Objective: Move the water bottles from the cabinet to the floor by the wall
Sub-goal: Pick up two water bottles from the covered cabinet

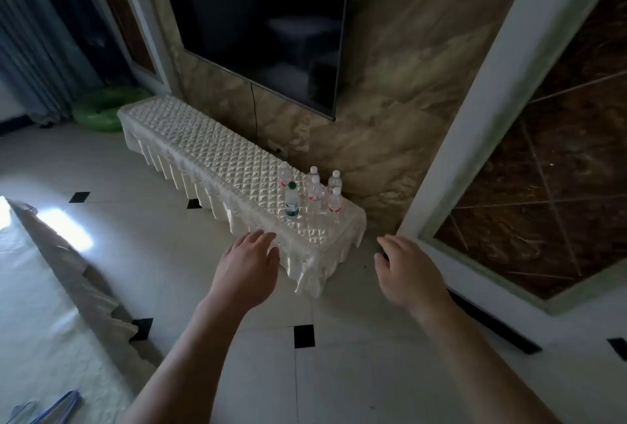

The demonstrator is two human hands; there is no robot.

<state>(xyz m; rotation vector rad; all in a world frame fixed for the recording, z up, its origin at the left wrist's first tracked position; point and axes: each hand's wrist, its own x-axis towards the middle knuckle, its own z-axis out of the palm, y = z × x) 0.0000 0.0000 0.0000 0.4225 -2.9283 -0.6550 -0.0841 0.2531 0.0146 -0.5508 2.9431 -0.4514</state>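
Several clear water bottles stand upright at the near end of a low cabinet (190, 138) covered with a quilted cream cloth. One bottle has a green cap and label (291, 200); the others have white caps and red labels, such as the bottle (334, 201) nearest the cabinet's end. My left hand (247, 266) reaches forward with relaxed fingers, below the bottles and level with the cloth's front edge, holding nothing. My right hand (405, 271) hangs to the right of the cabinet's end, fingers loosely curled, also holding nothing. Neither hand touches a bottle.
A dark television (264, 23) hangs on the marble wall (400, 91) behind the cabinet. A white-framed panel (481, 111) stands at the right. A green inflatable ring (101, 108) lies past the cabinet's far end. A cloth-covered table (40, 305) is at my left. White tiled floor (339, 372) lies underfoot.
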